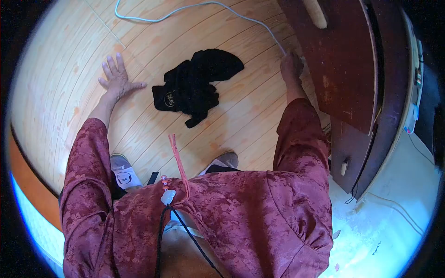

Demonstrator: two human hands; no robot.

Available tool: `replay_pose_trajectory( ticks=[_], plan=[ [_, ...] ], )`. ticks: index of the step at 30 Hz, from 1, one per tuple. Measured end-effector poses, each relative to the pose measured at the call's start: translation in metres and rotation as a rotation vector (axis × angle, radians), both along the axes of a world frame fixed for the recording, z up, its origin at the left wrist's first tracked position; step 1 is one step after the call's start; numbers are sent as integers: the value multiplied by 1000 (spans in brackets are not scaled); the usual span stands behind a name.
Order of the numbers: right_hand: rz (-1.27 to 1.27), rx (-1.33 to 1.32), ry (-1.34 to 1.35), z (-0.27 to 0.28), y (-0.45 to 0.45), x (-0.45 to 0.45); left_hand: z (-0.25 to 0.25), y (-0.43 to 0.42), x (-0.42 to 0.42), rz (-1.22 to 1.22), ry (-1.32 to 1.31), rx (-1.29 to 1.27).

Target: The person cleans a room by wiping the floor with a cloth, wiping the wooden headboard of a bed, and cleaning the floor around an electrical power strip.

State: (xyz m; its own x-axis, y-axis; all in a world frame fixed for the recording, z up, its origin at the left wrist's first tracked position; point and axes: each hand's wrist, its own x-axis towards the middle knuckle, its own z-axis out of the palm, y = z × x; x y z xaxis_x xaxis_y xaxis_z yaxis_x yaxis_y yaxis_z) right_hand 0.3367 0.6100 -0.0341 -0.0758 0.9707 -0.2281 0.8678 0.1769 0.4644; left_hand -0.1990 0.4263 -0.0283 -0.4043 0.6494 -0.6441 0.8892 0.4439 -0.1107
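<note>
My left hand (116, 81) is open over the wood-plank floor, with its fingers spread and nothing in them. My right hand (291, 68), next to the dark cabinet, is closed around the end portion of a white cable (204, 4); its fingers are partly hidden. Between my hands, a crumpled piece of black cloth (190, 85) lies on the floor, touched by neither hand. A round gold emblem (170, 99) shows on its left part.
A dark brown wooden cabinet (343, 65) with pale handles stands close on the right. My shoes (125, 170) are on the wood floor (245, 120). At lower right is a bright, pale surface (389, 231) with a thin cord. A pendant and pink cords hang from my neck.
</note>
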Motion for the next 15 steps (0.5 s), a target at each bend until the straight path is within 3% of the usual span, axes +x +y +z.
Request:
replay_pose_trajectory(
  ticks=[1,4,7,9,15],
  plan=[
    [-208,-43,166,6,-1,-10,0,0,0,2,4,-5],
    [-49,22,311,-2,-31,-5,-6,-2,-4,-10,3,20],
    [-169,-204,411,10,-52,-25,-15,-5,-6,-36,48,31],
    [-96,-213,485,-3,-75,-39,-26,-11,-10,-50,43,95],
    [-236,-215,1072,7,-143,-146,-36,-10,-14,-82,95,103]
  ],
)
